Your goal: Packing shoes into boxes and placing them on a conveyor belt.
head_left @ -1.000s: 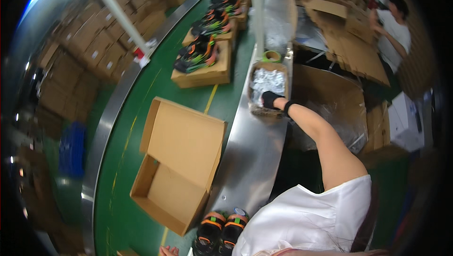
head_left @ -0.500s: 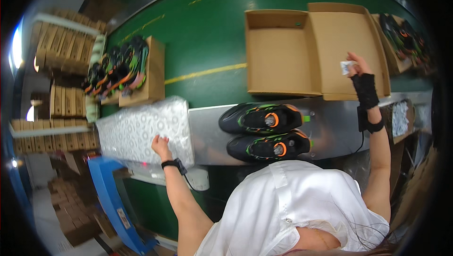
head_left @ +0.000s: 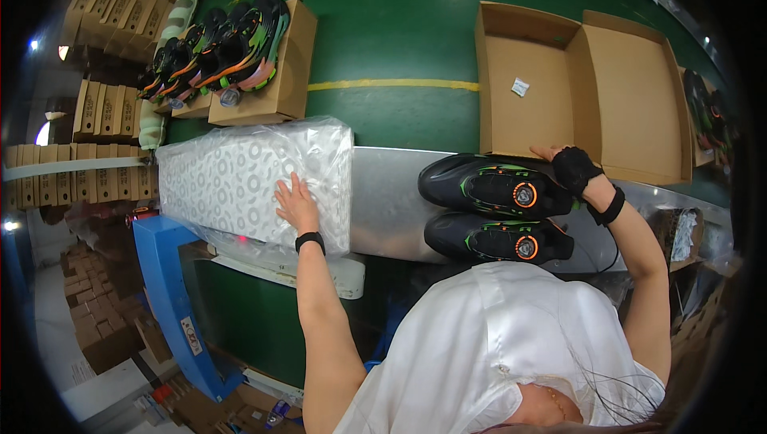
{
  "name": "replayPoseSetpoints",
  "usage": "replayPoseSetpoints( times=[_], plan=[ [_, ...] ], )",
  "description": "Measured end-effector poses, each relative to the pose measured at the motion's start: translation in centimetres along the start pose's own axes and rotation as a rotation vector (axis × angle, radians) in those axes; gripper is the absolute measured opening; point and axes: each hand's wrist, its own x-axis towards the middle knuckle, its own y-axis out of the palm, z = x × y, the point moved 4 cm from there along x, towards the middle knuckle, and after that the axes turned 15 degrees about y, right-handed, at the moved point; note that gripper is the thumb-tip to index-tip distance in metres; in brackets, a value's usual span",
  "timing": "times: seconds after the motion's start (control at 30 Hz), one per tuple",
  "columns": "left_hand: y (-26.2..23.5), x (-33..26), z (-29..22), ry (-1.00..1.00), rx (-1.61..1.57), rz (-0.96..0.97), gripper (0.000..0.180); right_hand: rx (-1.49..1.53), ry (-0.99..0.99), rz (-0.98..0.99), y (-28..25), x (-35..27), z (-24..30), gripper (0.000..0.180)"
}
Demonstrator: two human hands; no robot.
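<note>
A white sachet (head_left: 520, 86) lies in the open cardboard box (head_left: 527, 126); the smooth black shoes (head_left: 495, 186) with round orange dials (head_left: 525, 194) sit outside, on the metal bench (head_left: 387, 202). My left hand (head_left: 297, 206) lies spread, gripping nothing, on crinkled clear plastic (head_left: 335, 146) over ring-patterned paper (head_left: 228, 186). My gloved right hand (head_left: 574, 169) is at the box's near wall, its grip impossible to tell.

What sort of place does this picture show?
Probably a shoe-packing line: a long green conveyor-like surface bears an open brown cardboard box, two black shoes with orange trim rest near it, and brown cardboard cartons stand in rows at left.
</note>
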Motion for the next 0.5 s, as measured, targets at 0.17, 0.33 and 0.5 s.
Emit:
replayPoseSetpoints(
  times=[0.17,0.33,0.5],
  plan=[
    [0.4,0.9,3.8,-0.019,-0.027,-0.187,0.029,-0.016,-0.044,-0.209,0.6,-1.0,-2.3,0.03],
    [-0.3,-0.6,1.5,0.126,0.013,-0.123,0.044,0.069,-0.096,-0.224,0.8,-0.5,-3.1,0.025],
    [-1.2,-0.8,4.5,0.136,0.088,-0.307,0.025,0.016,-0.061,-0.126,0.3,-0.1,-2.9,0.021]
  ],
)
